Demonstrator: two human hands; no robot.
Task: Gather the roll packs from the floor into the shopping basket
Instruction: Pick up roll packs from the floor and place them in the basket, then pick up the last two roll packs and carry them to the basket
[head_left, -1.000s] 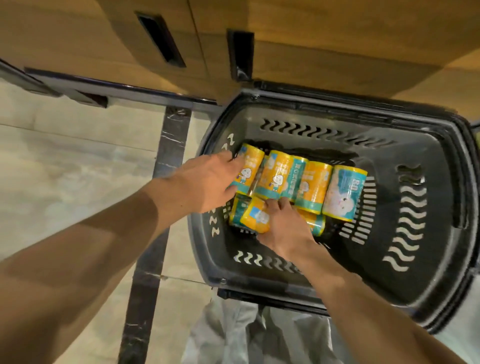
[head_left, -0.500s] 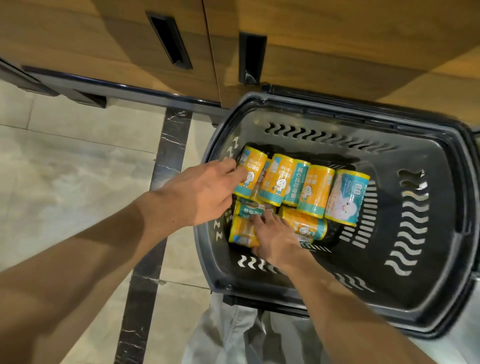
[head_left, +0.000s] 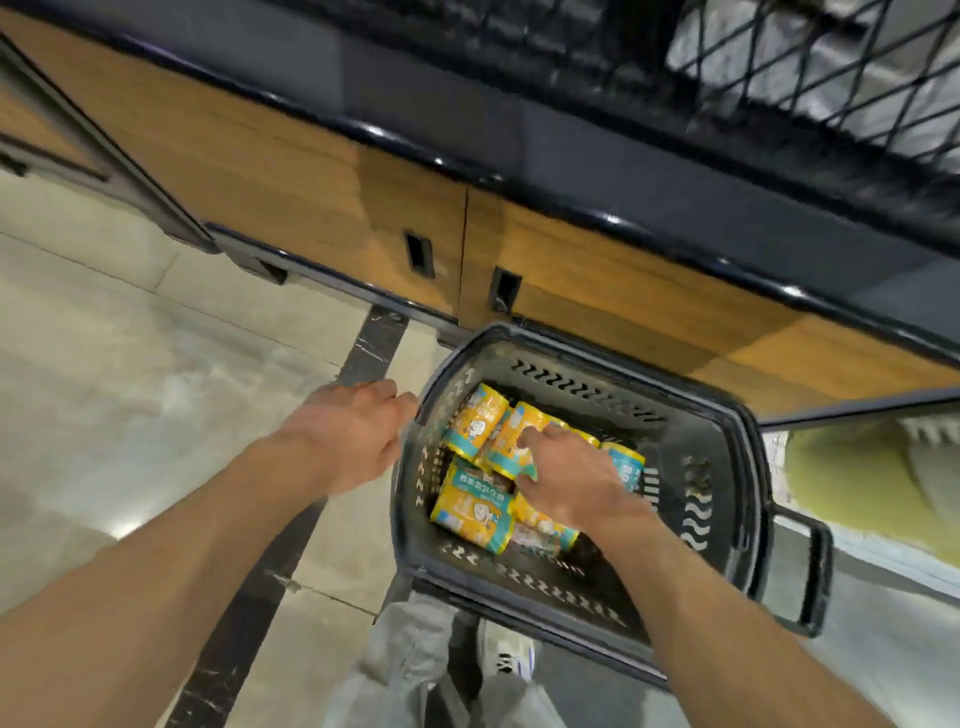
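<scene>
The dark plastic shopping basket (head_left: 727, 467) stands on the pale tiled floor (head_left: 130, 389), close against a wooden cabinet front (head_left: 311, 171) with recessed black pulls. All the roll packs in sight lie inside the basket, bunched toward its left half in two rough rows: a far row with a yellow-and-teal pack (head_left: 477, 420) leaning at the left wall, and a near row led by another yellow pack (head_left: 475, 512) lying on its side.

The right hand (head_left: 571, 478) is down inside the basket, spread over the middle of the pile, its fingertips (head_left: 530, 440) resting on a far-row pack (head_left: 511, 441); its grip is loose and wide, closed around nothing. A blue-topped pack (head_left: 626, 467) shows just past its knuckles.

The left hand (head_left: 348, 436) is outside the basket, just beside its left rim near the far corner, fingers relaxed and apart, its grip holding nothing. The packs lie just to its right, beyond the rim.

A dark tile strip (head_left: 374, 343) runs under the left forearm, and grey trousers (head_left: 405, 670) and a shoe (head_left: 506, 657) show below the basket.
</scene>
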